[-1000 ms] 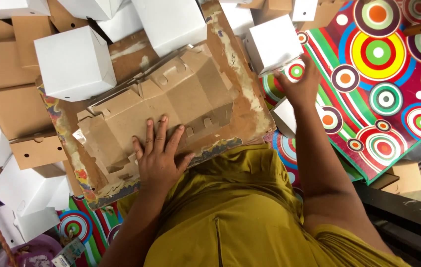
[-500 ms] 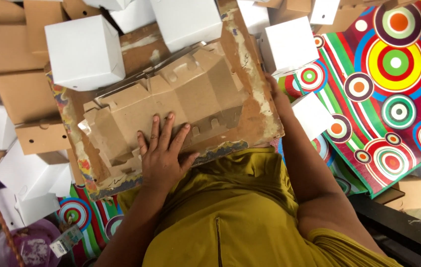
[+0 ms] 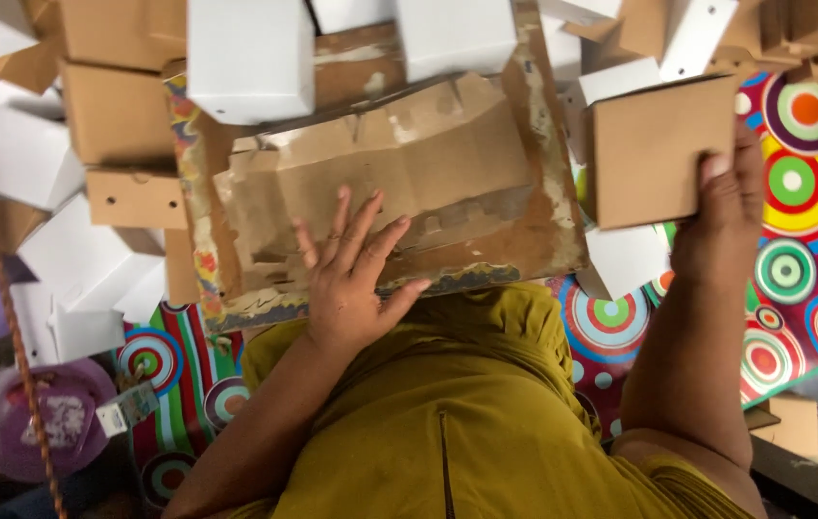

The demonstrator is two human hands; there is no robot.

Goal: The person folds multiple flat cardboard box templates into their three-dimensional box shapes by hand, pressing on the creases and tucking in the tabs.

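I see my left hand lying flat, fingers spread, on a flattened cardboard sheet; its grip is wide, pressing rather than holding. The sheet rests on a worn board that serves as a worktop across my lap, over the mustard-coloured garment.

My right hand is out to the right, closed on a small brown box. The thumb shows on the box's near face at the lower right corner, and the other fingers are hidden behind it. The box is held up off the striped mat with coloured rings, just right of the board's edge and close above a white box lying there.

I judge the brown box to be light, thin card: stiff along its folds, but easy to dent or crush if squeezed on an open face. Taking it by a corner or along a folded edge, as now, looks safest. The flat sheet should bend readily and slide on the board unless held down.

More folded white boxes and brown boxes crowd the far side and the left.
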